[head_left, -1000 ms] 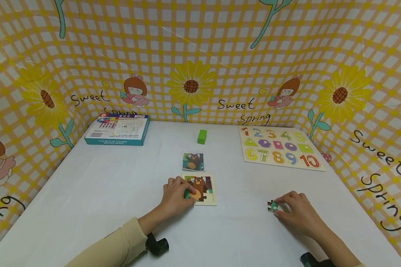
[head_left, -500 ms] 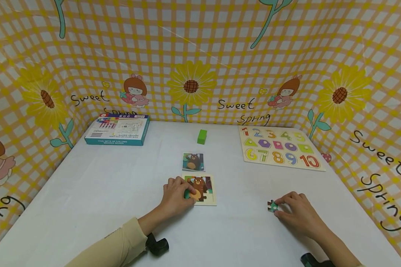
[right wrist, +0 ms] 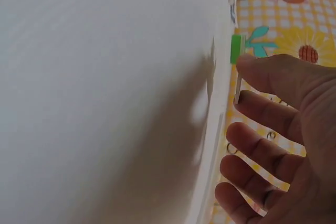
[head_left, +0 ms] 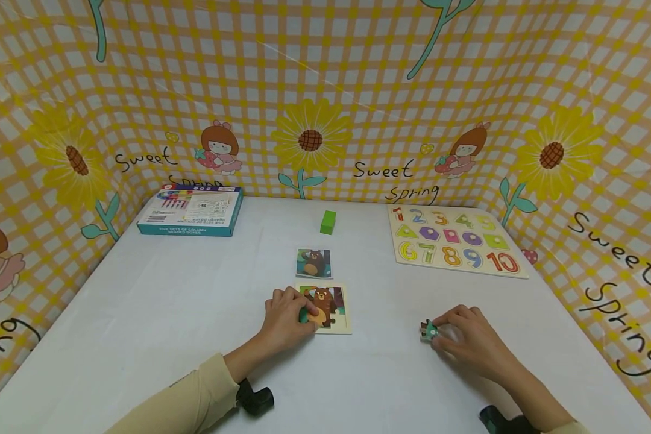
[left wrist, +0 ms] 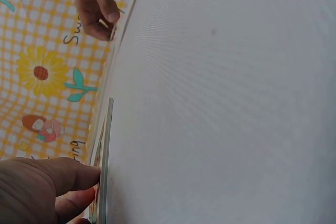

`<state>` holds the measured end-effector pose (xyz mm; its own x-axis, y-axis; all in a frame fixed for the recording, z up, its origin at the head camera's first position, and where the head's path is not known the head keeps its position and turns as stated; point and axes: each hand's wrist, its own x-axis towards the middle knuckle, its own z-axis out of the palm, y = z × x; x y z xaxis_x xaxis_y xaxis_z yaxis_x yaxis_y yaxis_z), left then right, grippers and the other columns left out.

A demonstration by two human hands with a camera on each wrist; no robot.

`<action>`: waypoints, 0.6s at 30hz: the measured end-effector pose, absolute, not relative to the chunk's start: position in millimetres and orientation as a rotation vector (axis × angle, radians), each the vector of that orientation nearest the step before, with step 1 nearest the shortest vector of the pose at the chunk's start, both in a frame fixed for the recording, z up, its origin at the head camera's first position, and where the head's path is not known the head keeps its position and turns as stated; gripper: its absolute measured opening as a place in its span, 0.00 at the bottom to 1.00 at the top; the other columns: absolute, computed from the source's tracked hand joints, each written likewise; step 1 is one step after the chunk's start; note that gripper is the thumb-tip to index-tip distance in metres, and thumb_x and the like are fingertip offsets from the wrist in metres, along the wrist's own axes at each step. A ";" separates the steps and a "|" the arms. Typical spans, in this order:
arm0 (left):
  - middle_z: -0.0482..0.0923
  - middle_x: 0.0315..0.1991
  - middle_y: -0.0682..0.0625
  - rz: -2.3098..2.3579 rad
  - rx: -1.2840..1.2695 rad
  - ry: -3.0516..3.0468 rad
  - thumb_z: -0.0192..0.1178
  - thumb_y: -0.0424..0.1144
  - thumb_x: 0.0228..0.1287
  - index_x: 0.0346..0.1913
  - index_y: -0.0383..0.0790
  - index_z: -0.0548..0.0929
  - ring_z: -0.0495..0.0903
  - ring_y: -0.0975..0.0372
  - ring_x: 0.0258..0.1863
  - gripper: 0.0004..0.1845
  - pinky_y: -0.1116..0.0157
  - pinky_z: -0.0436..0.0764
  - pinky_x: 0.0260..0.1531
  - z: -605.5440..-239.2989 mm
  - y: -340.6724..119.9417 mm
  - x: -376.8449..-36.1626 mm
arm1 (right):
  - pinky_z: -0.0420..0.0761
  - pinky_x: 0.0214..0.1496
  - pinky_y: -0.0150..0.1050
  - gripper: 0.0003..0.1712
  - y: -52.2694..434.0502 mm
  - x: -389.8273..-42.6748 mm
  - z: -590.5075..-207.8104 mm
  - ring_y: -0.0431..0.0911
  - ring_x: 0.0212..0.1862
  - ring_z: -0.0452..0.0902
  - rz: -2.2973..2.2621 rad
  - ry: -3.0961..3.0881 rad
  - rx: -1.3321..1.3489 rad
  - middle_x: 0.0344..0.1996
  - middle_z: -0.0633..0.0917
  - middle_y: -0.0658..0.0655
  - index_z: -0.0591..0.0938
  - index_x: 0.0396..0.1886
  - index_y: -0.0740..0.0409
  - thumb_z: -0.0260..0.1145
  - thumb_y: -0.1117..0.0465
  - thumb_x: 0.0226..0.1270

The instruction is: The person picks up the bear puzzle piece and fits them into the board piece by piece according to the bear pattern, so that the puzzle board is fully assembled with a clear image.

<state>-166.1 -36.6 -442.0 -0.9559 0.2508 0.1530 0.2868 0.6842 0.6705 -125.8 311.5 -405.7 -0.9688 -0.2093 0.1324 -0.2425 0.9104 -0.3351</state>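
Note:
A small bear puzzle board [head_left: 331,308] lies on the white table [head_left: 157,313] near the front middle. My left hand [head_left: 306,313] grips its left edge, thumb on top; the left wrist view shows my left hand [left wrist: 92,182] against the thin edge of the puzzle board [left wrist: 105,150]. To the right, my right hand [head_left: 436,333] pinches a small green puzzle piece [head_left: 428,329] just over the table. In the right wrist view, thumb and forefinger of my right hand [right wrist: 241,85] hold the puzzle piece [right wrist: 238,90] edge-on.
A bear picture card [head_left: 313,263] lies just behind the board, a green block [head_left: 328,222] farther back. A teal box [head_left: 191,211] sits at the back left, a number puzzle board [head_left: 456,241] at the back right. Checked cloth walls [head_left: 325,90] close in three sides.
My right hand has moved a little left and farther back with the green piece. The left hand and the board have stayed still.

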 end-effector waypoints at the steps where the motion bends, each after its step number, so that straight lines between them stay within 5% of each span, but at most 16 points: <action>1: 0.70 0.40 0.50 -1.143 -0.453 -2.839 0.67 0.38 0.45 0.29 0.48 0.83 0.61 0.56 0.43 0.06 0.54 0.58 0.43 -442.1 -36.6 -166.2 | 0.68 0.42 0.42 0.12 306.5 -126.7 -403.8 0.46 0.43 0.66 0.547 -2.977 0.368 0.38 0.80 0.51 0.84 0.36 0.50 0.73 0.57 0.49; 18: 0.70 0.40 0.50 -1.146 -0.451 -2.843 0.66 0.37 0.45 0.29 0.47 0.83 0.60 0.56 0.43 0.06 0.54 0.57 0.43 -440.2 -36.3 -165.6 | 0.68 0.43 0.39 0.13 219.2 -152.1 -410.8 0.41 0.40 0.65 0.531 -2.921 0.688 0.36 0.80 0.47 0.85 0.34 0.50 0.75 0.56 0.46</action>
<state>-165.6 -36.3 -440.2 -0.9566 0.2512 0.1476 0.2834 0.6842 0.6720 -152.1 219.2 -410.8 -0.8938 -0.4155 0.1689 -0.4484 0.8376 -0.3121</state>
